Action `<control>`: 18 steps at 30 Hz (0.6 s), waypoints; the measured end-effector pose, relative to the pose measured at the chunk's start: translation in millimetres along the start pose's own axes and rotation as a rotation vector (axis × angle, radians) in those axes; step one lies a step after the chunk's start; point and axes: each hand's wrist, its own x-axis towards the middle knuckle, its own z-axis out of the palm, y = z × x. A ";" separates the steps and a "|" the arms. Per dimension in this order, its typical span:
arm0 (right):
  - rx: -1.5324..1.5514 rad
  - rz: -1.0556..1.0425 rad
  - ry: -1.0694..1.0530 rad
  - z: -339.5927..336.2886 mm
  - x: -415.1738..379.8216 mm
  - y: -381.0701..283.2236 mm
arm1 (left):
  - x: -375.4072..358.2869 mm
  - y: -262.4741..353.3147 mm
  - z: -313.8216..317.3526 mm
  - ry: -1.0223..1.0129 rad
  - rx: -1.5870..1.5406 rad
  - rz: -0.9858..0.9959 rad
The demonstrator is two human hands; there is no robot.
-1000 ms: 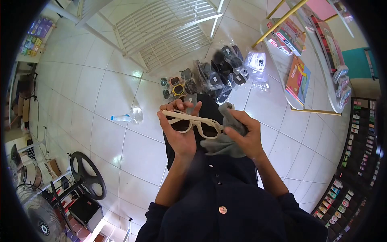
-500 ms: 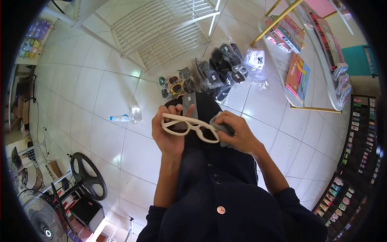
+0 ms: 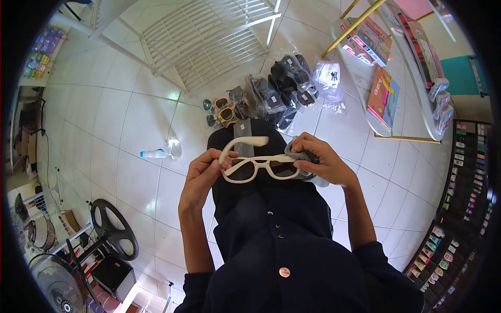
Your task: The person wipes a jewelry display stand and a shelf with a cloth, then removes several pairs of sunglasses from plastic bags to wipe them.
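A pair of cream-framed sunglasses (image 3: 262,163) with dark lenses is held level between my two hands above my lap. My left hand (image 3: 204,171) pinches the frame at its left hinge, where one temple arm stands raised and curves to the right. My right hand (image 3: 324,160) grips the other end of the frame through a grey cloth (image 3: 301,154), which is bunched around that corner. A clear plastic sleeve with a small white tag (image 3: 243,136) lies on my dark trousers beyond the sunglasses.
Several sunglasses (image 3: 225,115), some bagged, lie on the tiled floor ahead, beside a white cap (image 3: 329,79) in plastic. A small bottle with a blue cap (image 3: 154,153) lies left. A white slatted rack (image 3: 209,36) stands ahead; a shelf with books (image 3: 383,99) is right.
The sunglasses have turned level, and one temple arm now stands swung out. My left hand has moved left to the hinge; my right hand has shifted slightly right with the cloth.
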 end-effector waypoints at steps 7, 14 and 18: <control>0.306 0.020 0.123 2.7 1.2 7.0 | -5.5 -6.3 8.1 -0.045 -0.331 0.154; 0.730 0.127 0.187 11.4 2.2 2.7 | -3.8 6.7 10.7 -0.293 -0.182 -0.111; 0.713 0.104 0.154 17.7 4.3 -6.0 | 21.2 24.3 29.5 -0.232 0.040 -0.195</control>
